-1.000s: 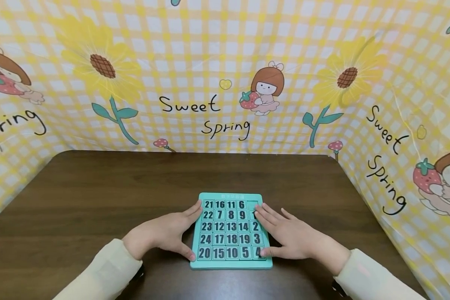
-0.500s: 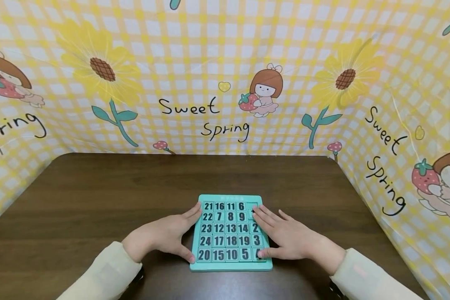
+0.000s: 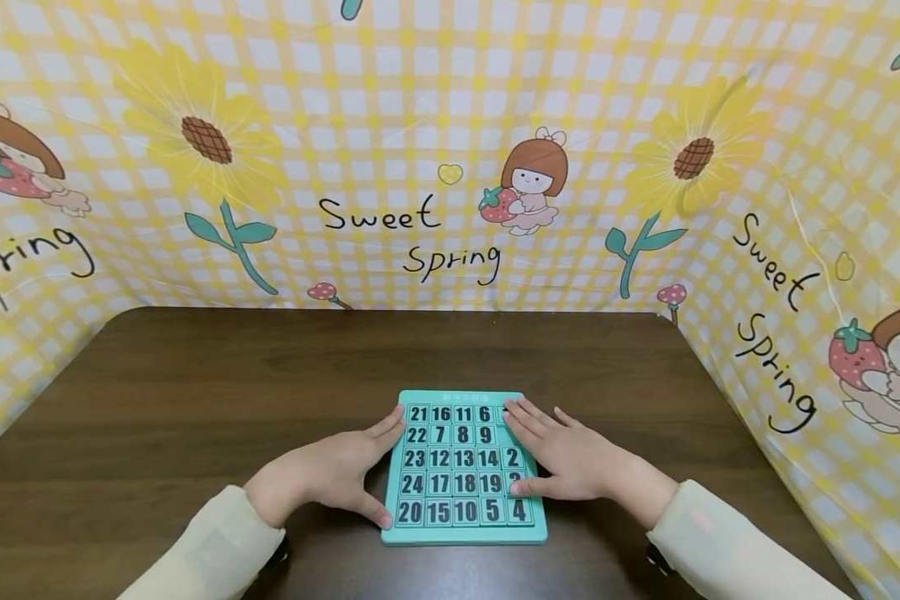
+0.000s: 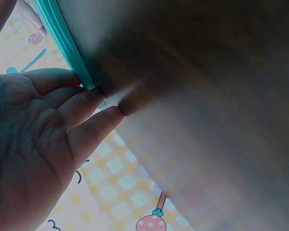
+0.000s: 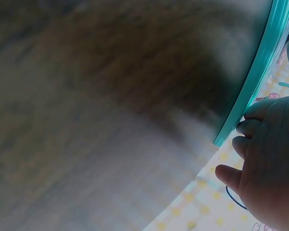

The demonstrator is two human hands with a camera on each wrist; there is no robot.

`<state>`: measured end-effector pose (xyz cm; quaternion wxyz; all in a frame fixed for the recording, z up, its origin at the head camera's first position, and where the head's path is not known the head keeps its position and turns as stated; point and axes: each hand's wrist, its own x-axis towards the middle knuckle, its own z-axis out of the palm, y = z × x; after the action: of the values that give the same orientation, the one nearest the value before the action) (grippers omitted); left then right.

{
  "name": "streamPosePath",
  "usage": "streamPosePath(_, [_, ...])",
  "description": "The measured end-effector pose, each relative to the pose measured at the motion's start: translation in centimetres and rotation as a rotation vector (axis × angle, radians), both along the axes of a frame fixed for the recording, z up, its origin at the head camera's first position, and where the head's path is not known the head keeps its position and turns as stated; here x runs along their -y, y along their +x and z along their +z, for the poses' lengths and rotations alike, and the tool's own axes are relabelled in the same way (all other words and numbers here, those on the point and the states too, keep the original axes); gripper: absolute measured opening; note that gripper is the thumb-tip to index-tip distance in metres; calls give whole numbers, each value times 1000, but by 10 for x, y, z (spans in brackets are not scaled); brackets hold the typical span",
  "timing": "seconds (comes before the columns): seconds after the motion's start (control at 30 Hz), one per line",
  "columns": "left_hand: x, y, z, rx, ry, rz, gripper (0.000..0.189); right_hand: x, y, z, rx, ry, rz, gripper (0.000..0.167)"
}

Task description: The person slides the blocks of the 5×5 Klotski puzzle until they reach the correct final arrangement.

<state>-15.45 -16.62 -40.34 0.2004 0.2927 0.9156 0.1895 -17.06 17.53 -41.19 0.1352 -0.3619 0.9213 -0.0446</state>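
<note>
Find board flat on worktop, lower centre of frame. Note left grip spread wide against left rim, right grip spread over right-hand tiles, pinching nothing. Probably light, stiff, slick; brace by 2 side rims.

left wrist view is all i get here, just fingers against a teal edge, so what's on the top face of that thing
Observer: The head view shows numbered tiles set in rows in a teal board.
Operator: ok and what's the right thumb covering
Observer: The right thumb lies over part of the 3 tile.
Operator: and the left thumb, can't see its tip
Observer: The left thumb has its tip at the board's near left corner, beside the 20 tile.
</note>
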Motion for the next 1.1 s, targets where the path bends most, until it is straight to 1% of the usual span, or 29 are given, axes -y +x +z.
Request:
streamPosePath(0.17, [0,0,0,-4,-3,-6,124,-3,7,0,-21,-1,17,96])
streamPosePath(0.33, [1,-1,1,-14,-11,-5,123,-7,22,1,-38,-13,54,95])
streamPosePath(0.47, [1,0,3,-8,-12,2,124,-9,36,3,-37,-17,68,96])
streamPosePath(0.6, [2,0,3,-8,-11,0,124,-9,44,3,-35,-17,76,96])
streamPosePath(0.77, [1,-1,1,-6,-12,-2,124,-9,46,1,-34,-11,71,96])
streamPosePath(1.1, [1,-2,-2,3,0,-8,125,-8,35,-1,-33,13,68,96])
